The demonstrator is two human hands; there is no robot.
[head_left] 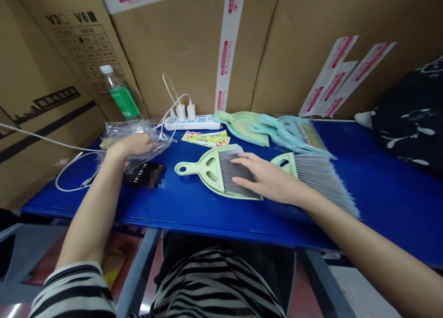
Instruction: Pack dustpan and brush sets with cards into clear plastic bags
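My left hand (pixel 133 146) is at the left of the blue table, its fingers curled into a crumpled clear plastic bag (pixel 116 131). Just below it lies a phone (pixel 141 175) with a lit timer. With fingers spread, my right hand (pixel 266 177) rests on the grey bristles of a small green brush (pixel 228 170), which sits in a green dustpan (pixel 207 192). Under my right wrist lies a second brush (pixel 323 177), its grey bristles pointing right. My hand and forearm hide part of its green handle.
Behind are a green dustpan (pixel 245 124), bagged blue dustpan pieces (pixel 294 132), paper strips (pixel 206 138) and a power strip (pixel 204 123) with white cables. A bottle (pixel 122 99) stands at back left. Cardboard (pixel 190 45) walls the table (pixel 200 216); dark patterned fabric (pixel 408 119) is at right.
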